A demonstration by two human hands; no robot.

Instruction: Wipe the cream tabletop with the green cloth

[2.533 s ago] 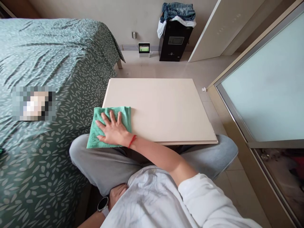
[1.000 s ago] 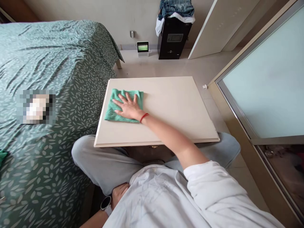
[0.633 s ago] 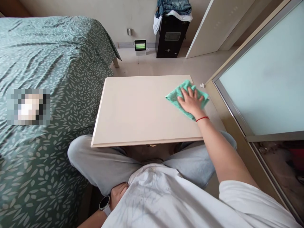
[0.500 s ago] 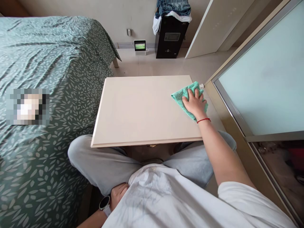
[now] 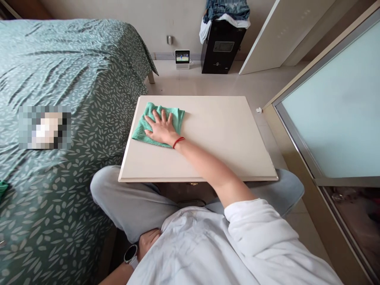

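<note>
Pale floor tiles run ahead through a bedroom, with a leaf-print green bed (image 5: 59,79) at 9 o'clock, a frosted glass panel (image 5: 332,107) at 3 o'clock, and at 12 o'clock a black cabinet (image 5: 221,49) topped with heaped denim (image 5: 227,10), just beside a small lit screen (image 5: 182,58). The cream counter (image 5: 228,154) sits mid-view, just beyond the crossed grey trousers (image 5: 124,198). The green cloth (image 5: 157,123) lies flat on its top, toward the 10 o'clock corner, near the left edge. The right hand (image 5: 162,130), a red string (image 5: 178,142) at its wrist, is open, palm down on the cloth with fingers spread. The left hand (image 5: 148,242), a watch (image 5: 131,254) on its wrist, sits low against the trousers, partly hidden by the white shirt (image 5: 192,253); whether it is open or closed cannot be told.
</note>
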